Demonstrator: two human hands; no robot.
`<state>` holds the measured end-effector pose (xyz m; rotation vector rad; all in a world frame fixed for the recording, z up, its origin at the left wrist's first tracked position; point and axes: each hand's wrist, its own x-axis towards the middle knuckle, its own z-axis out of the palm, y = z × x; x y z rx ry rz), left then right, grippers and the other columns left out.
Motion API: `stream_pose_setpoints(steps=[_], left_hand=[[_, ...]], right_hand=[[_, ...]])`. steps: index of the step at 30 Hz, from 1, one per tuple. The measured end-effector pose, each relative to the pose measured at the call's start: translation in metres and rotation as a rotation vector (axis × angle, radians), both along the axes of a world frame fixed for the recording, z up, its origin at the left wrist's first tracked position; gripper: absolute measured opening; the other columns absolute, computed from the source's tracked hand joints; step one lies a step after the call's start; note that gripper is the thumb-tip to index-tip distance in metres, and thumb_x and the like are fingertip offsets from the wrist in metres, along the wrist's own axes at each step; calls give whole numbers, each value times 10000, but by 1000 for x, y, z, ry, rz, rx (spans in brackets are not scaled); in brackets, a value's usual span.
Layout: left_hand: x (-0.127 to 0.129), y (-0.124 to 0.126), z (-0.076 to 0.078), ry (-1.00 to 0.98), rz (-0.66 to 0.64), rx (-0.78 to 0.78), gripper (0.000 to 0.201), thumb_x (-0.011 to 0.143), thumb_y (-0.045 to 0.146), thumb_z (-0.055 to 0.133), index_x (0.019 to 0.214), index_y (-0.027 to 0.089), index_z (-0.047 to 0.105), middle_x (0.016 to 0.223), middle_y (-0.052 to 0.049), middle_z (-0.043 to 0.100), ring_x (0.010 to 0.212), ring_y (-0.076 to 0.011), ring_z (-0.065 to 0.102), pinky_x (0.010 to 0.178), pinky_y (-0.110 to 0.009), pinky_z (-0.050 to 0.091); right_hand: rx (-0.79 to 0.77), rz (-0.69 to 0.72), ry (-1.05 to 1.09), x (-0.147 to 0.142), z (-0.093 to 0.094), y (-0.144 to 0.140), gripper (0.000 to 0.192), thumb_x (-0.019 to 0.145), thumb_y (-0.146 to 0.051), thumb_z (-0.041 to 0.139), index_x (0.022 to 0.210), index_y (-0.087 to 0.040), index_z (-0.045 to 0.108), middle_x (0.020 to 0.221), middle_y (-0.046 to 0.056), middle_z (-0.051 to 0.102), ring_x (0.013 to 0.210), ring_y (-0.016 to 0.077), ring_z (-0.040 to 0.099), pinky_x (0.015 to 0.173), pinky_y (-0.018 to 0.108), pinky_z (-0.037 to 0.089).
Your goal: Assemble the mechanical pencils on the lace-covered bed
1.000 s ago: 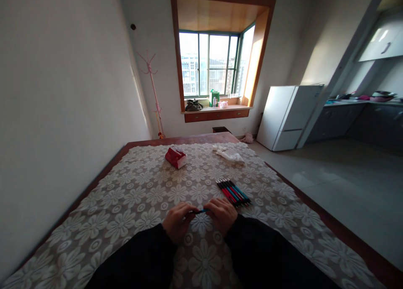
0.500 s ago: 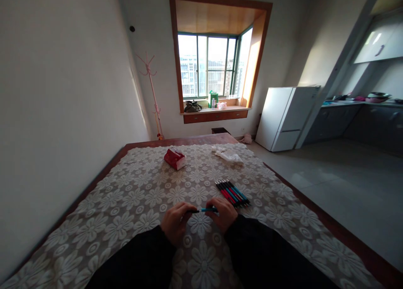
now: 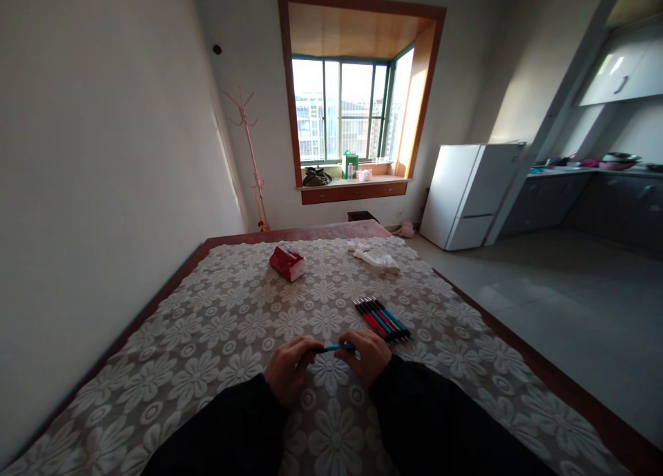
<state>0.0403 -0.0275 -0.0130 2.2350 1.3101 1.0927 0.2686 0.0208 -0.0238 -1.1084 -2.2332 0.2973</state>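
Note:
A blue-and-black pen spans the gap between my hands, low over the flowered tablecloth. My left hand pinches its black end. The fingers of my right hand are closed on the blue barrel and hide its far end. The black and blue parts now meet between my fingertips; whether they are fully joined I cannot tell. Just beyond my right hand lies a row of several pens, red, blue and black, side by side with their tips pointing away from me.
A red tissue pack lies farther back on the cloth, left of the middle. Crumpled white plastic rests at the back right. Beyond the table stand a pink coat rack, a window sill with bags, and a white fridge.
The black and blue pen parts were a little apart, with a pale piece between them; now they meet. My hands have barely moved, and the row of pens stays put.

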Motion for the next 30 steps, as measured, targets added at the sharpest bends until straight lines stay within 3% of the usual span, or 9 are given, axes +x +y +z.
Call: stream_pose_setpoints(steps=[4, 16, 24, 27, 30], left_hand=[[1, 0, 1, 3, -17, -10, 264, 939, 147, 476, 1041, 230, 706, 859, -7, 711, 774, -131, 680, 738, -229, 515], [2, -1, 4, 12, -15, -21, 257, 940, 164, 482, 1031, 224, 716, 870, -21, 720, 797, -143, 689, 748, -238, 525], [1, -2, 3, 21, -1, -38, 270, 934, 157, 482, 1051, 235, 712, 900, -20, 728, 823, -146, 693, 760, -243, 531], [1, -1, 3, 24, -14, -18, 271, 940, 167, 476, 1038, 238, 717, 901, -22, 730, 820, -146, 694, 761, -241, 537], [1, -1, 3, 28, -34, -1, 278, 937, 160, 475, 1042, 243, 718, 955, -27, 737, 861, -151, 701, 785, -242, 544]], right_hand=[[-17, -32, -27, 1, -1, 1, 226, 826, -410, 776, 826, -216, 661, 731, 2, 700, 698, 167, 644, 655, 262, 394], [220, 110, -40, 0, -8, 2, 294, 952, -482, 601, 820, -223, 641, 745, 22, 684, 729, 173, 616, 687, 297, 365], [80, 121, -54, -1, 1, -5, 183, 881, -295, 683, 1017, -208, 597, 831, 11, 693, 752, 162, 629, 682, 256, 399], [116, 136, -69, -2, 2, -6, 54, 901, -246, 635, 920, -211, 599, 852, 17, 703, 783, 164, 639, 701, 259, 399], [123, 106, -124, -2, 0, -5, 155, 959, -285, 564, 828, -214, 606, 800, 19, 708, 747, 162, 648, 691, 267, 392]])
